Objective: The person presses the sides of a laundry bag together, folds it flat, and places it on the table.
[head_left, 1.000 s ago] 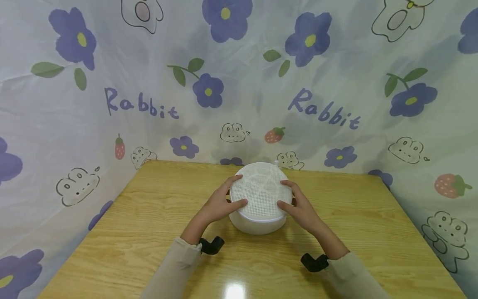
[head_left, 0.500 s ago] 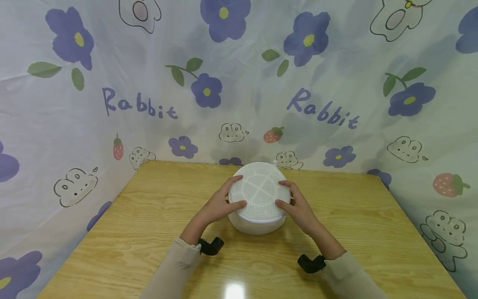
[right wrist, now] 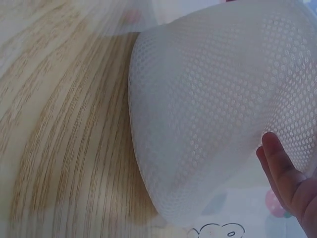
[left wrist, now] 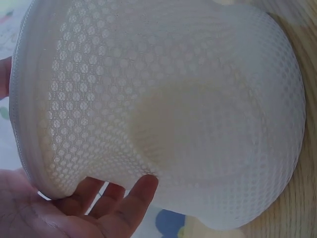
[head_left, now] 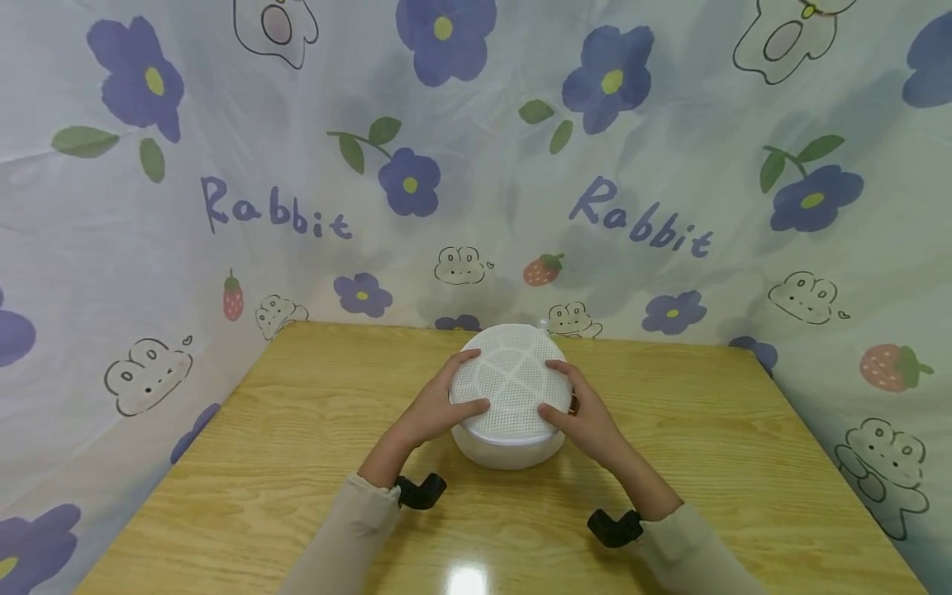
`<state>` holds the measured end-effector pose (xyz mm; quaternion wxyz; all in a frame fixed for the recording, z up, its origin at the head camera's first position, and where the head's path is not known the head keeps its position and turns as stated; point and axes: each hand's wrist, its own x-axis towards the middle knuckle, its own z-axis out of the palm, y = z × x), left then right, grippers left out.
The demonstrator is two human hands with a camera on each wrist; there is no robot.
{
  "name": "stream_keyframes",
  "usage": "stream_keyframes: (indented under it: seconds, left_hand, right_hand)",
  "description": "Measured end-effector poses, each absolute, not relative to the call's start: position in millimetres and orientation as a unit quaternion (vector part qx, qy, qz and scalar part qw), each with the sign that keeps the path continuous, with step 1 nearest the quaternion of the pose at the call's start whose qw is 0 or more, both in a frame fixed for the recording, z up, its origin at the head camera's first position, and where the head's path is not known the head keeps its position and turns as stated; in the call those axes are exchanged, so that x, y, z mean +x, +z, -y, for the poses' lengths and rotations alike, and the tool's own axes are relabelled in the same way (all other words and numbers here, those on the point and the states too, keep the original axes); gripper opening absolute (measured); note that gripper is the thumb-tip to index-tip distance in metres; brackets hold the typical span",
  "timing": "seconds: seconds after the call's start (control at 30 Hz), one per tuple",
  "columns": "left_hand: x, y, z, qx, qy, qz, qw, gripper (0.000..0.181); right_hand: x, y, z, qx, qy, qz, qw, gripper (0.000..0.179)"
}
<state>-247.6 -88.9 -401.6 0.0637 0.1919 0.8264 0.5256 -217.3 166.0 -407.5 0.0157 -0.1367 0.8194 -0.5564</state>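
Around the back and both sides hangs a white printed cloth (head_left: 476, 124) with violet flowers, strawberries and rabbits. Below it spreads the wood-grained table (head_left: 312, 397), its left and right edges well away from the round white mesh bag (head_left: 511, 392) near the middle; from where I stand, the bag's top overlaps the far edge. Two pale sleeves (head_left: 345, 529) reach in from the near side. The left hand (head_left: 437, 406) and right hand (head_left: 589, 417) grasp the bag from opposite sides, thumbs on top, other fingers (left wrist: 143, 191) denting the soft wall. Compared with a second ago, the right hand sits a little farther left, its thumb nearer the other one. Honeycomb holes pattern the wall, finer mesh covers the top, and a smooth white band (head_left: 506, 440) rings the rim.
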Motion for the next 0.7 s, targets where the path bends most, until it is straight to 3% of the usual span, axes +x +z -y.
stream_keyframes:
  seconds: [0.7]
  left_hand:
    - [-245.5, -403.7, 84.6, 0.155, 0.571, -0.804, 0.061, 0.077]
  right_hand:
    - [-215.9, -403.4, -164.1, -0.150, -0.563, -0.813, 0.006, 0.062]
